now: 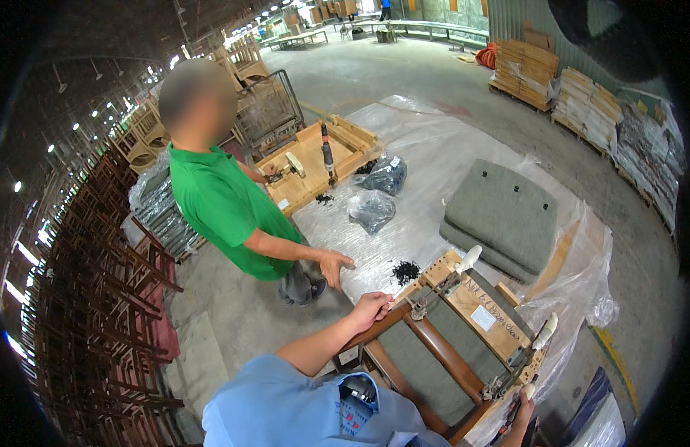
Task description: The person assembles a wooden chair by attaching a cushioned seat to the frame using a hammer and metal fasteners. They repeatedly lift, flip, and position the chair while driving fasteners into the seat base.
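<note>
A wooden clamping jig with handwriting and a white label lies before me. Under it is a chair frame with brown wooden rails and grey-green upholstered panels. White-handled toggle clamps are fixed along the jig's far and right sides. My left hand is closed at the jig's left end, its fingertips on the wood. Low at the right, my right hand is closed round a slim black-and-red tool beside the jig's near right corner; its exact kind is partly hidden.
Beyond the jig, the plastic-covered table holds stacked grey-green cushions, a pile of small black parts and plastic bags. A co-worker in a green shirt stands left, by another wooden jig with an upright power screwdriver.
</note>
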Demonstrator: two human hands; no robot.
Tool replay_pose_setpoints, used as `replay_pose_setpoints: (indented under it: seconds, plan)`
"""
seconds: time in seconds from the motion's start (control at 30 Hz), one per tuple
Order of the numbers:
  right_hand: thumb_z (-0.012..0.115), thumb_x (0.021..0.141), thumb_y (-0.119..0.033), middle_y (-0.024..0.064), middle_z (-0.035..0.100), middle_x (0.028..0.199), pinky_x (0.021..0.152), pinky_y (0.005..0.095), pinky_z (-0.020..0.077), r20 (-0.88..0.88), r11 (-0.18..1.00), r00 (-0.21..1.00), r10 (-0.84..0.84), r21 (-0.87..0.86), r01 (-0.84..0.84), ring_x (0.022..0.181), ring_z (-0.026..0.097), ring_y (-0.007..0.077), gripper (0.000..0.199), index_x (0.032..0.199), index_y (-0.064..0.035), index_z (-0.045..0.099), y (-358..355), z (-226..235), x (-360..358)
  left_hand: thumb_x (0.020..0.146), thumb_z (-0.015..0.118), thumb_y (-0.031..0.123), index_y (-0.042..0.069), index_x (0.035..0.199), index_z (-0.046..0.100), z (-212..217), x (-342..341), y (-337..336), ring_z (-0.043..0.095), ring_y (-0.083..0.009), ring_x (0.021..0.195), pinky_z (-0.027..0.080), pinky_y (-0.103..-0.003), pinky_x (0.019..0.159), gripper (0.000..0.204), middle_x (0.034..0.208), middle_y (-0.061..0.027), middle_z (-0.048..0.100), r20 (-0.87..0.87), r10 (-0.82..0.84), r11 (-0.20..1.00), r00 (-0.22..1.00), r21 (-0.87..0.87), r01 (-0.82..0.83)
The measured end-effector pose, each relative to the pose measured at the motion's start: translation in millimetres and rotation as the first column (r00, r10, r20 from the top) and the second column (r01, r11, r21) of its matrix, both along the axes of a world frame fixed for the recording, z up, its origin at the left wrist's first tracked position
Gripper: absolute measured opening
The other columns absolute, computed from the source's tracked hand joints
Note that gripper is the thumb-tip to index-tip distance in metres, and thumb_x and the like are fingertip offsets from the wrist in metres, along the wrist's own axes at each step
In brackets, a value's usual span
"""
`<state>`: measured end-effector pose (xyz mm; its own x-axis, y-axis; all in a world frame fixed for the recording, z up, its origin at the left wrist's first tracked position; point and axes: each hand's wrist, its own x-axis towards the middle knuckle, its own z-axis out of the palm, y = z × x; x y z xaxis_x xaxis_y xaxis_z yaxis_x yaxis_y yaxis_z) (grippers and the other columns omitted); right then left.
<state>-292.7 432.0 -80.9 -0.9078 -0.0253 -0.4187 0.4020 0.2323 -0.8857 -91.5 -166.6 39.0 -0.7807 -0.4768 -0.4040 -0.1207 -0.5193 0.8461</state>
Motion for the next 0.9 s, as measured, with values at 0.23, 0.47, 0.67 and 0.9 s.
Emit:
replay_pose_setpoints:
  seconds: [0.23, 0.47, 0.67, 0.9]
  plan:
    - [0.062, 0.084, -0.025, 0.0042, 0.057, 0.066, 0.045, 0.0297, 0.0434, 0.05, 1.0, 0.999, 0.02, 0.019, -0.021, 0.048, 0.055, 0.0159, 0.024, 0.09, -0.0017, 0.058, 2, 3, 0, 0.098, 0.062, 0.018, -0.003, 0.099, 0.065, -1, 0, 1, 0.047, -0.009, 0.056, 0.033, -0.024, 0.046, 0.021, 0.069, -0.0001, 0.052, 0.035, 0.016, 1.0, 0.999, 0.007, -0.016]
    - [0.06, 0.085, -0.023, 0.0041, 0.053, 0.061, 0.048, 0.0304, 0.0405, -0.001, 0.994, 0.995, -0.103, -0.021, 0.103, 0.048, 0.051, 0.0157, 0.024, 0.086, 0.0004, 0.057, -10, 5, 6, 0.098, 0.063, 0.018, -0.002, 0.096, 0.064, -2, 0, 1, 0.047, -0.0089, 0.055, 0.033, -0.024, 0.045, 0.02, 0.068, 0.0003, 0.052, 0.054, 0.006, 1.0, 0.999, -0.019, -0.005]
    - [0.059, 0.087, -0.027, 0.0029, 0.054, 0.063, 0.047, 0.0305, 0.0394, 0.005, 0.998, 1.0, -0.007, -0.066, 0.007, 0.049, 0.052, 0.0158, 0.024, 0.086, -0.0032, 0.056, 4, -9, -2, 0.097, 0.064, 0.019, 0.0, 0.093, 0.065, 0, -7, 0, 0.048, -0.0086, 0.055, 0.034, -0.023, 0.045, 0.019, 0.069, 0.0004, 0.054, 0.074, -0.029, 0.997, 0.997, -0.069, 0.034]
    - [0.059, 0.087, -0.025, 0.0037, 0.056, 0.061, 0.047, 0.0297, 0.0393, -0.027, 0.998, 0.999, 0.021, -0.062, -0.023, 0.048, 0.052, 0.0159, 0.024, 0.087, -0.0015, 0.057, 7, -15, -1, 0.097, 0.064, 0.019, 0.001, 0.095, 0.065, 0, 0, 4, 0.048, -0.008, 0.055, 0.034, -0.023, 0.046, 0.018, 0.069, 0.0011, 0.054, 0.086, -0.028, 0.997, 0.996, -0.066, 0.033]
